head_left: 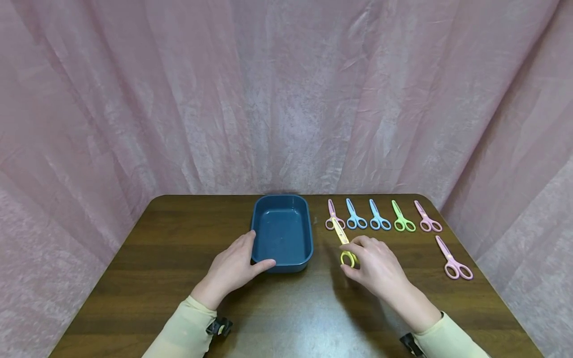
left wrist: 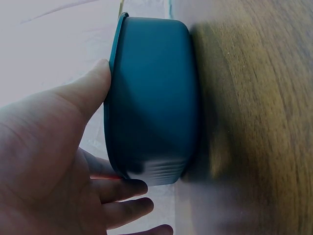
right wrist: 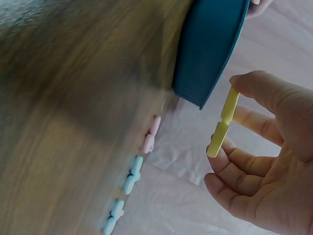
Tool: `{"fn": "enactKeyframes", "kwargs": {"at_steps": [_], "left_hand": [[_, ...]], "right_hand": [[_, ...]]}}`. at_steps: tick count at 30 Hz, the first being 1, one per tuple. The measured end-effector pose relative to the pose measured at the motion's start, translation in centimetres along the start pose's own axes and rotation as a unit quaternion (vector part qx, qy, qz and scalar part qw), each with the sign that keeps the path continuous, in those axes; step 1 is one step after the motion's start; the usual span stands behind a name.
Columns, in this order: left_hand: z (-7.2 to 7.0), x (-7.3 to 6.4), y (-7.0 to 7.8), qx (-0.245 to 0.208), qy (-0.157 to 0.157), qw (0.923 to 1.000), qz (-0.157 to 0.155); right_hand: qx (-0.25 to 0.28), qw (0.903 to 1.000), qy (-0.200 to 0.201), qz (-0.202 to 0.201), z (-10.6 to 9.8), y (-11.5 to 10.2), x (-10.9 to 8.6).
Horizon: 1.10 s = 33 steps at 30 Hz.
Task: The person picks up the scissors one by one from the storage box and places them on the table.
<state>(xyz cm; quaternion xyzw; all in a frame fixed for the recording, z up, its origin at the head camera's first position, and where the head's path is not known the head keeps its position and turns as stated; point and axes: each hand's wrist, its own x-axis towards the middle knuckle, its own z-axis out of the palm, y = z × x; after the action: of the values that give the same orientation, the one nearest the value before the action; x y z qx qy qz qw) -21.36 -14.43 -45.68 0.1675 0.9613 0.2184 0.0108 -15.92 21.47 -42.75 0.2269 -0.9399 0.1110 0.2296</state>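
My right hand (head_left: 380,261) pinches a pair of yellow scissors (head_left: 341,231) by the handle loops, thumb on one side and fingers on the other. The scissors are held above the table, blades pointing away from me, as the right wrist view also shows. A deep blue plastic bin (head_left: 281,233) stands to their left, its visible inside bare. At the bin's near left corner is my left hand (head_left: 233,263), its fairly straight fingers along the side and its thumb touching the rim (left wrist: 111,68).
A row along the table's back right holds pink scissors (head_left: 331,209), two blue pairs (head_left: 351,209), green scissors (head_left: 397,211) and another pink pair (head_left: 423,214). Further pink scissors (head_left: 447,254) lie nearer, by the right edge. Pink curtains (head_left: 286,99) hang behind the wooden table (head_left: 179,248).
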Motion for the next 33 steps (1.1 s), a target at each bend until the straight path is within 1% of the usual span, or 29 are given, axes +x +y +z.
{"fn": "enactKeyframes", "kwargs": {"at_steps": [9,13,24,33], "left_hand": [[0.0,0.0,0.1,0.001,0.003,1.0000,0.002],[0.0,0.0,0.0,0.003,0.002,1.0000,0.003],[0.1,0.0,-0.1,0.006,0.001,1.0000,0.004],[0.0,0.0,-0.1,0.004,-0.001,1.0000,0.001]], "right_hand": [[-0.002,0.9994,-0.030,0.015,0.5,0.6,-1.2],[-0.004,0.9990,-0.044,0.010,1.0,0.9,-1.5],[-0.006,0.9976,-0.069,0.000,2.3,1.2,-1.9],[-0.007,0.9953,-0.096,0.010,2.5,1.3,-2.0]]}}
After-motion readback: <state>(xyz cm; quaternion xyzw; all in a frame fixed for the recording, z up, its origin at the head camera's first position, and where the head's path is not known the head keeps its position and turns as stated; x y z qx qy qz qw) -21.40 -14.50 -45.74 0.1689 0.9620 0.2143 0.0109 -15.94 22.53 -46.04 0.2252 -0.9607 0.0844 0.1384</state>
